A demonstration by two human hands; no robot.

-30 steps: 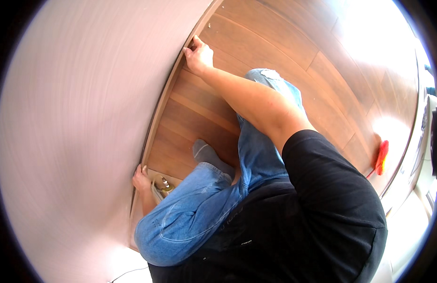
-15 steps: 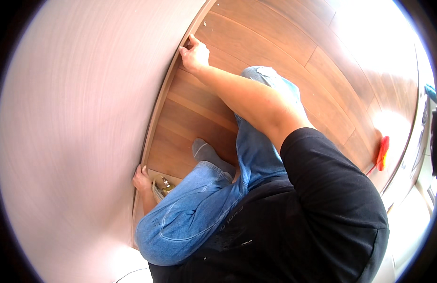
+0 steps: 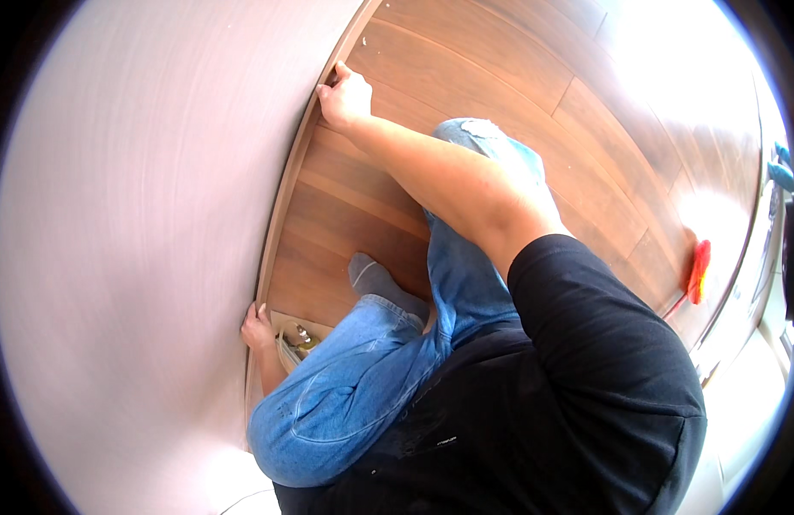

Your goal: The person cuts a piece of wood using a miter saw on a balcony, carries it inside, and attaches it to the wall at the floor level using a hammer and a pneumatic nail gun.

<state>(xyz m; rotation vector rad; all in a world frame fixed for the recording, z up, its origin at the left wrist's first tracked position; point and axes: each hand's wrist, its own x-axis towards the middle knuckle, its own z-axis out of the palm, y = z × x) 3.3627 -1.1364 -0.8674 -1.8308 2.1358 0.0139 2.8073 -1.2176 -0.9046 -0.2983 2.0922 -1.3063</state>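
Observation:
A long brown baseboard strip (image 3: 281, 199) runs along the foot of a pale, faintly streaked wall (image 3: 148, 206). At its far stretch, my right hand (image 3: 345, 98) is closed at the strip, thumb and a finger pressed to it and the other fingers curled in. Nearer to me, beyond my bent knee, my left hand (image 3: 258, 329) grips the strip's near stretch, fingertips over its edge. The undersides of both hands' grips are hidden. Close to my left hand lies a small metal and yellow-green item (image 3: 304, 338) beside a pale looped cord or hose; its kind is unclear.
I sit on a wood plank floor (image 3: 517, 81), my jeans-clad legs (image 3: 345, 386) folded between the hands. A red item with a thin handle (image 3: 698, 273) lies at the right. Blue things (image 3: 781, 172) stand at the far right edge. A thin cable (image 3: 247, 500) shows at the bottom.
My right hand's fingers are slightly more curled in against the baseboard. The left hand keeps its place on the strip. The whole view has shifted a little.

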